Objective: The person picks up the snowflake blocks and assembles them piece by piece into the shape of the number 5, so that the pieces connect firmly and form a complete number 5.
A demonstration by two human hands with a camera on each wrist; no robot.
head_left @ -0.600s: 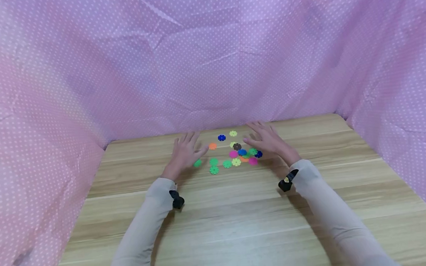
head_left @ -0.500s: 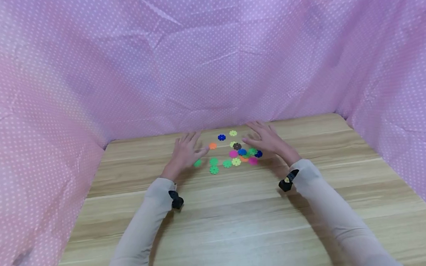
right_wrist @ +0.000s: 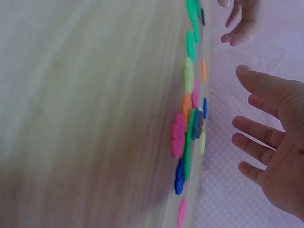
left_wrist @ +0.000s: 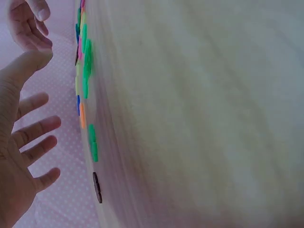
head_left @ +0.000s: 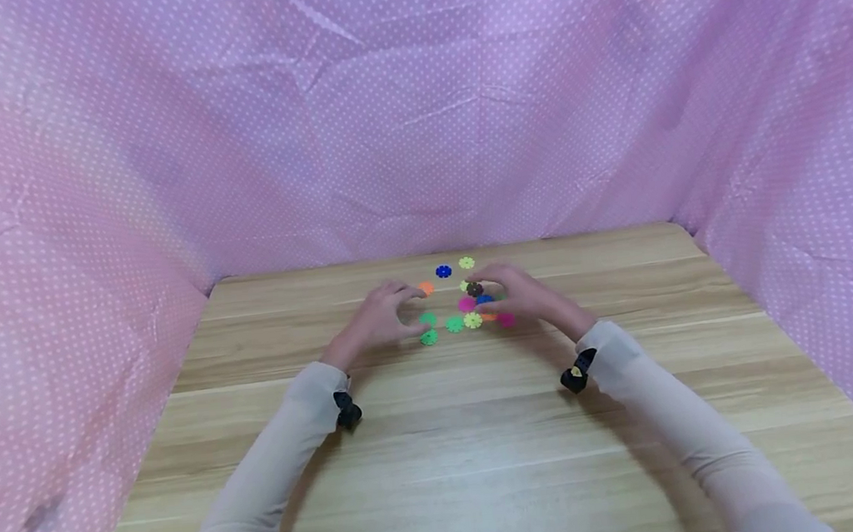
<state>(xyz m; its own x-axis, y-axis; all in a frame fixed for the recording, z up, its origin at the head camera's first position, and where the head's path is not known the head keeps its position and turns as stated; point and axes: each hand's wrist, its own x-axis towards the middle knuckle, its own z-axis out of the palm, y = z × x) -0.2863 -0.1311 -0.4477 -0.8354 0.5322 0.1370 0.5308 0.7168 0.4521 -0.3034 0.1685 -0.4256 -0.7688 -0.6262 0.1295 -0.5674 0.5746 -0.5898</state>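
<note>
Small flower-edged plastic discs lie scattered over the far middle of the table, among them a dark blue disc (head_left: 444,271), an orange disc (head_left: 427,288), a green disc (head_left: 454,324) and a pink disc (head_left: 507,320). My left hand (head_left: 381,315) hovers at their left side, fingers loosely bent and thumb apart, holding nothing. Facing it from the right, my right hand (head_left: 522,292) hovers over the overlapping discs and hides some. Both wrist views show the palms raised above the tabletop with relaxed fingers. A brown disc (left_wrist: 97,187) lies below the left hand.
The wooden table (head_left: 441,448) reaches back to a pink polka-dot cloth (head_left: 416,133), which hangs behind it and along both sides. A black camera strap (head_left: 348,410) is on the left wrist, and another black strap (head_left: 578,371) is on the right.
Both hands have turned from flat, spread fingers to loosely bent ones, thumbs and fingers now facing each other. The right fingertips have moved inward over the discs. Visible discs stay in place.
</note>
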